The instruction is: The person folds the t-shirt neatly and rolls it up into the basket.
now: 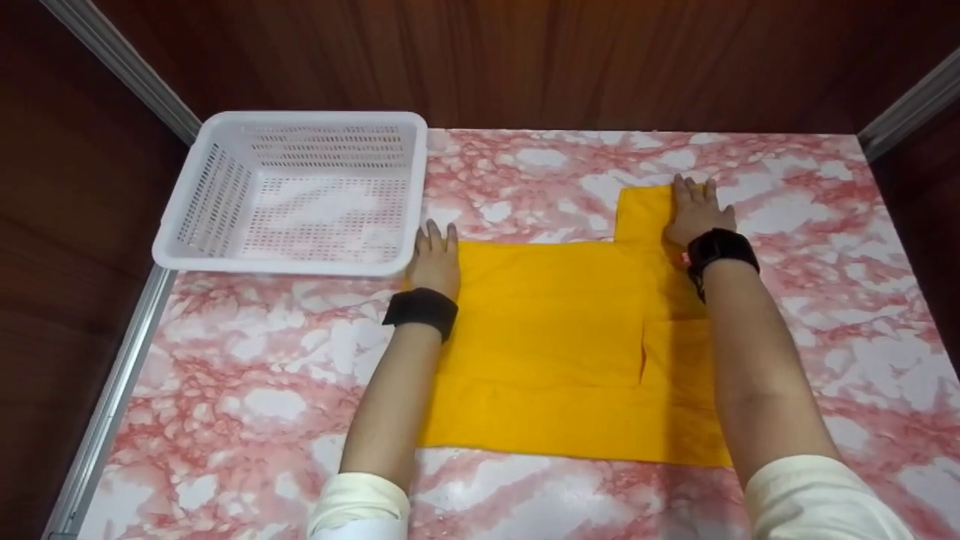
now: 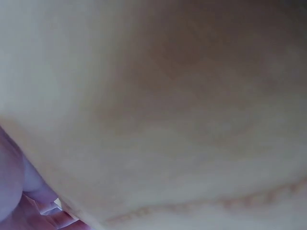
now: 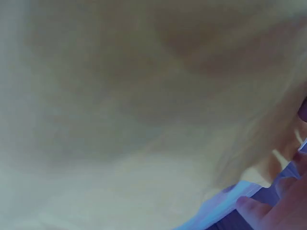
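A yellow cloth piece (image 1: 547,315), seemingly a folded garment, lies flat on the table. A narrow strip of it juts out at the upper right, and a short slit-like gap shows right of its middle. My left hand (image 1: 435,266) rests with fingers extended on the cloth's upper left corner, beside the basket. On the projecting strip at the upper right lies my right hand (image 1: 699,214), fingers spread and pointing away. Both wrist views are filled by blurred close cloth (image 2: 158,120), with fingers (image 3: 268,211) at the lower corners. My right forearm hides the cloth's right edge.
A white perforated plastic basket (image 1: 289,266) stands at the back left, close to my left fingers. The table (image 1: 247,405) has a red-and-white marbled surface. Dark wooden panels (image 1: 525,60) enclose its back and sides, with metal strips (image 1: 124,390) along the corners.
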Motion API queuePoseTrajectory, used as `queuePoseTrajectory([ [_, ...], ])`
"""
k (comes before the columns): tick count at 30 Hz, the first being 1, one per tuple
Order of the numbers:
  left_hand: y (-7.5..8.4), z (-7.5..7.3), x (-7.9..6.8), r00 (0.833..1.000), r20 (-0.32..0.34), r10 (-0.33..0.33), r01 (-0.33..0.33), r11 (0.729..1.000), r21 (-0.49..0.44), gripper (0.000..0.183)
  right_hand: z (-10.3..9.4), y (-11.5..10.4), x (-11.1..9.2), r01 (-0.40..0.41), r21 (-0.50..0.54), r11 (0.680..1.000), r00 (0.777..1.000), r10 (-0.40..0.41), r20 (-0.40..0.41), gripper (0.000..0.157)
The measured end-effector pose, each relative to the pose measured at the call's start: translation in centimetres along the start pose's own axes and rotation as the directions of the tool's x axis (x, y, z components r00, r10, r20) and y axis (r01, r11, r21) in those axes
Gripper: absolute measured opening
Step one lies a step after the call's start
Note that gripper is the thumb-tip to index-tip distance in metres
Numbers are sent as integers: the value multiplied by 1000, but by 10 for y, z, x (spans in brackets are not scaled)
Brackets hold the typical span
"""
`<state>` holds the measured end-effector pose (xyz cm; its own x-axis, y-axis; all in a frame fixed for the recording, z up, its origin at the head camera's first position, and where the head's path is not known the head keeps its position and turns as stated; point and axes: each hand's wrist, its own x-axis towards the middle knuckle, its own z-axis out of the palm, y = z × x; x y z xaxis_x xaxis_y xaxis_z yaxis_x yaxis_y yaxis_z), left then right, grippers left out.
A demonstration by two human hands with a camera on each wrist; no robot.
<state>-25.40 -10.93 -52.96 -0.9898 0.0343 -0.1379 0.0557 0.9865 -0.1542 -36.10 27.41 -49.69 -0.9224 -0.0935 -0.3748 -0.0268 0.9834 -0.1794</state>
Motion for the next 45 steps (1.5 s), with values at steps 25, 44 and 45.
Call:
queuePoseTrajectory([
  [25, 14, -19, -2, 993, -112, 27, -9, 988, 157, 19, -13, -7, -36, 92, -333, 938, 936, -196, -294, 19],
  [44, -9, -30, -13, 942, -240, 234, -203, 968, 150, 22, -30, 6, -78, 376, 120, 919, 858, -296, -420, 34],
  [45, -9, -31, -15, 940, -255, 224, -195, 971, 136, 20, -32, 6, -82, 377, 126, 917, 854, -292, -431, 37],
])
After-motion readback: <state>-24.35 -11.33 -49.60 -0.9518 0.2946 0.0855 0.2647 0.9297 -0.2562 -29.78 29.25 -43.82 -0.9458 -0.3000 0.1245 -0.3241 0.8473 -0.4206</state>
